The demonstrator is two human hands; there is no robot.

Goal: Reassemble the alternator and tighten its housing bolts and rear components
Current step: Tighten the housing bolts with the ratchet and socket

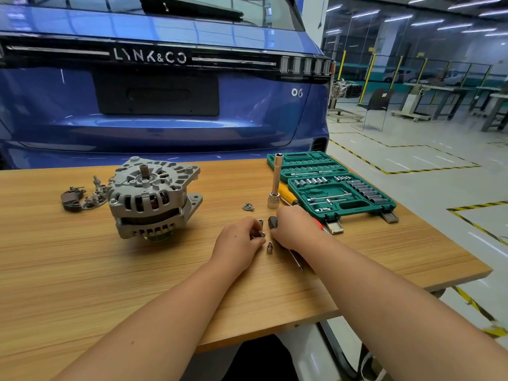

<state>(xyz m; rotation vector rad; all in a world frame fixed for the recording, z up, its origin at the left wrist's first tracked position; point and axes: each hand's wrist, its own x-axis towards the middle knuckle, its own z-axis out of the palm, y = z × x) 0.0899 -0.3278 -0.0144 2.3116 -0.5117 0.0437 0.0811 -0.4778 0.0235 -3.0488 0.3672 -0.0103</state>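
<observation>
The grey alternator (152, 198) stands on the wooden table (82, 270), pulley down and shaft up. Loose rear parts (85, 195) lie to its left. My left hand (237, 243) pinches a small socket (262, 234) near the table's middle. My right hand (295, 229) rests over a black-handled driver (272, 221), its fingers curled beside that socket. One small socket (260, 223) stands just behind my fingers and another (269, 247) just in front. A few screws (248, 207) lie further back.
A long socket on an extension (275, 182) stands upright behind my right hand. A yellow-handled screwdriver (287, 196) lies beside an open green socket set case (335, 185). A blue car's tailgate (165, 86) rises behind the table. The table's right edge (467, 273) is close.
</observation>
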